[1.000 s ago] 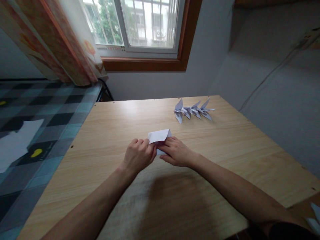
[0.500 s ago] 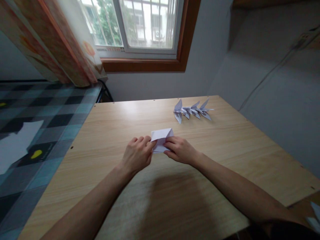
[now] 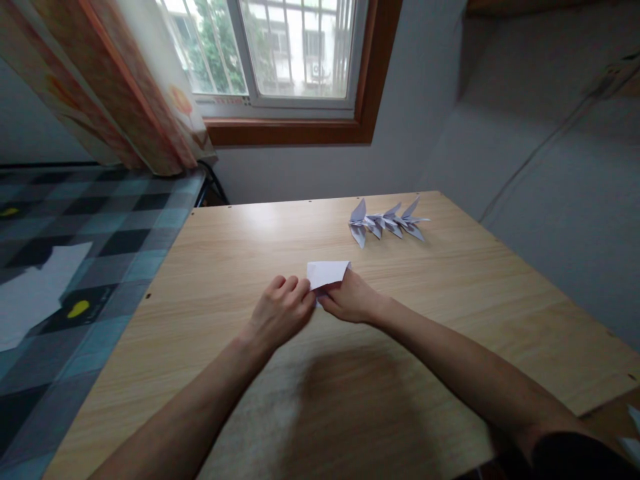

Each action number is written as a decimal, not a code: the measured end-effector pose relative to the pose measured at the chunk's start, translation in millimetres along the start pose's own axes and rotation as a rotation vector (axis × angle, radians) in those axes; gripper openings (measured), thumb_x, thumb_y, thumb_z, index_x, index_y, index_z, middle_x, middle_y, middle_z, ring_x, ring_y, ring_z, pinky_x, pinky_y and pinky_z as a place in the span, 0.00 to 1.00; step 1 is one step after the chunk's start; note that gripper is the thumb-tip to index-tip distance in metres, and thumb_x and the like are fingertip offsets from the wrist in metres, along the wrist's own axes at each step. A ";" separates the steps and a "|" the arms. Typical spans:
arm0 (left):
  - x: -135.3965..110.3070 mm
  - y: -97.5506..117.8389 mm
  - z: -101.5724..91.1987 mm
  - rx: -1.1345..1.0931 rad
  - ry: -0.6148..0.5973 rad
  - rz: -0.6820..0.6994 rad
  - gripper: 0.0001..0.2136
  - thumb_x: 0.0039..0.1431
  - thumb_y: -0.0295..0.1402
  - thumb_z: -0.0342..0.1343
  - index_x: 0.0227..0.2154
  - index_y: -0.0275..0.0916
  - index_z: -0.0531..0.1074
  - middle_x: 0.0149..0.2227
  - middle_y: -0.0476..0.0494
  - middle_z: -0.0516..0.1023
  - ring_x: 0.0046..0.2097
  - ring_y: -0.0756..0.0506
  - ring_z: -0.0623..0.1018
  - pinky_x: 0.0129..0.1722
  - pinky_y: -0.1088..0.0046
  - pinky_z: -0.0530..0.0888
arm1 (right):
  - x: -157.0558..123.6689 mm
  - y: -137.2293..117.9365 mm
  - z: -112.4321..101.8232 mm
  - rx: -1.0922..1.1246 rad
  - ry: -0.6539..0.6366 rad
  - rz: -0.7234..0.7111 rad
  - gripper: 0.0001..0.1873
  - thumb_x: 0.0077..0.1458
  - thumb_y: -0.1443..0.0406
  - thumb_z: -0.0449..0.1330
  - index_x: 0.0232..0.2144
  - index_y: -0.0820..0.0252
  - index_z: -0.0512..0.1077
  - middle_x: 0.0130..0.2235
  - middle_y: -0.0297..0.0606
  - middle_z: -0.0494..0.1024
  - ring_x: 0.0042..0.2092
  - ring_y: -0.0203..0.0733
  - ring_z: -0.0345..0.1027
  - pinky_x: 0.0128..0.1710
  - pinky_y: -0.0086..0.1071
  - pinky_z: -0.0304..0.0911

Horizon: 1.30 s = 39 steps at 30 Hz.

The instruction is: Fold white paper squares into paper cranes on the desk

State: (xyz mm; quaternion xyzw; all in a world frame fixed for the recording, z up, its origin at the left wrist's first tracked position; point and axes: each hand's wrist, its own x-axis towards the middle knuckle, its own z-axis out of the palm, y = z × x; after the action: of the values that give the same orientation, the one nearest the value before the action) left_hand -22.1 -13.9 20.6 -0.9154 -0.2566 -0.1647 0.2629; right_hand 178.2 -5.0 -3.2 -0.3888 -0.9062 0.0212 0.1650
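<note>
Pale wood-grain tabletop (image 3: 225, 247) below — I've folded white paper (image 3: 327, 273) between left hand (image 3: 284, 307), pinching its near-left edge, and right hand (image 3: 354, 299), fingers hidden, grip unclear. Likely light, crease-prone — I'd hold its edges.

The person's left hand (image 3: 284, 308) is curled, its back upward, the bent fingers (image 3: 302, 288) turned inward. Behind those fingers, nearer the body, the left wrist (image 3: 254, 340) leads into the left forearm (image 3: 200, 397), which slants outward. The right hand (image 3: 354, 299) faces them, close by, with its thumb (image 3: 330, 306) on the near side of its other fingers, whose tips are hidden. The right forearm (image 3: 450, 360) stretches back and outward from these fingers.
</note>
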 end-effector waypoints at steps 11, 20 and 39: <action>3.6 2.7 -1.0 0.008 0.043 0.003 0.05 0.62 0.29 0.57 0.29 0.39 0.72 0.29 0.44 0.75 0.31 0.43 0.72 0.33 0.63 0.64 | 2.5 4.0 7.8 -0.013 0.024 -0.006 0.12 0.60 0.67 0.54 0.43 0.64 0.75 0.49 0.48 0.80 0.55 0.53 0.70 0.59 0.44 0.61; 3.2 2.7 -1.1 0.033 0.023 -0.013 0.03 0.60 0.29 0.57 0.31 0.40 0.72 0.27 0.46 0.74 0.30 0.43 0.73 0.32 0.64 0.63 | -3.3 3.3 1.0 -0.053 0.000 0.003 0.12 0.63 0.65 0.54 0.43 0.64 0.74 0.48 0.50 0.79 0.53 0.54 0.70 0.56 0.45 0.62; 2.6 3.6 -5.3 0.021 0.073 -0.005 0.08 0.61 0.31 0.57 0.26 0.39 0.70 0.26 0.45 0.73 0.31 0.43 0.70 0.35 0.63 0.63 | -37.6 -1.7 -8.3 -0.005 0.185 0.120 0.12 0.64 0.60 0.58 0.31 0.61 0.74 0.35 0.42 0.78 0.39 0.45 0.68 0.41 0.37 0.62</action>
State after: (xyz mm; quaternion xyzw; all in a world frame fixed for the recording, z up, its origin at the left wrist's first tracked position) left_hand -19.0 -18.5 24.5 -0.9052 -0.2510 -0.1961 0.2814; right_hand 203.8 -33.7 -5.7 -0.4431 -0.8622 -0.0071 0.2455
